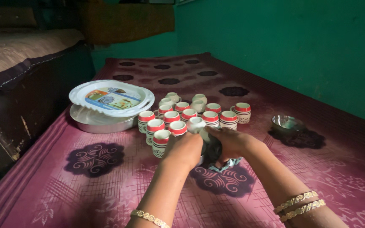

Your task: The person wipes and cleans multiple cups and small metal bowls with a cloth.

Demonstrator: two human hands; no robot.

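My left hand (185,148) and my right hand (230,141) meet over the purple patterned mat, both closed around a cup (206,136) wrapped in a dark cloth (213,151). A corner of lighter patterned cloth (232,164) hangs out under my right hand. The cup is mostly hidden by my fingers and the cloth. Just beyond my hands stands a cluster of several white cups with red and black bands (181,117), some upright and some turned over.
A white plastic tray with a picture (111,98) rests on a steel plate (93,122) at the left. A small steel bowl (287,124) sits at the right. A dark bed edge (26,84) runs along the left, a green wall (296,46) along the right.
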